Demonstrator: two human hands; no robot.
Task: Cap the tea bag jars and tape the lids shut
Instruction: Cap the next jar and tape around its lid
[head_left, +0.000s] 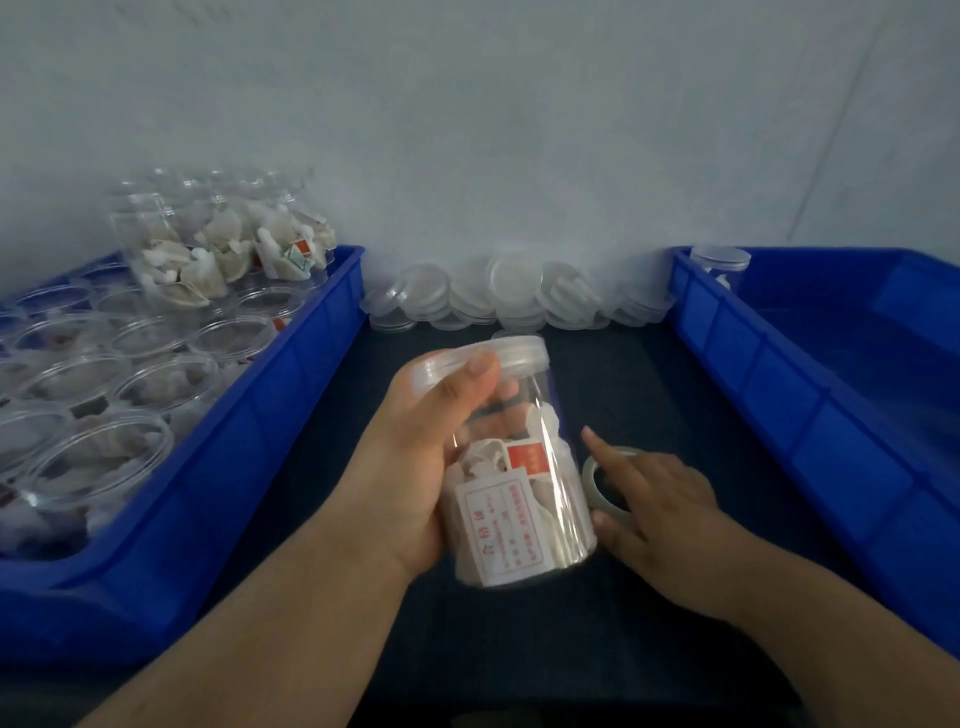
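Jar (519, 499) of tea bags, with its lid (511, 353) already on, is gripped in our left hand (415, 467) above the dark table (649, 374), between two blue bins (291, 415), with the thumb on the lid's edge. Our right hand (657, 501) rests on the tape roll (597, 480) just beside the jar, index finger straight. We cannot tell if it grips the roll.

I read the dark table (649, 374) as one lane between two blue bins. The left bin (291, 415) is packed with open jars (156, 374), leaving no way through. The right bin (727, 338) has one capped jar (719, 267) in its far corner and its floor is free. Loose lids (493, 296) block the lane's far end. Mid-lane is filled by the held jar (514, 493), the tape roll (590, 475), my left hand (415, 452) and my right hand (660, 499).
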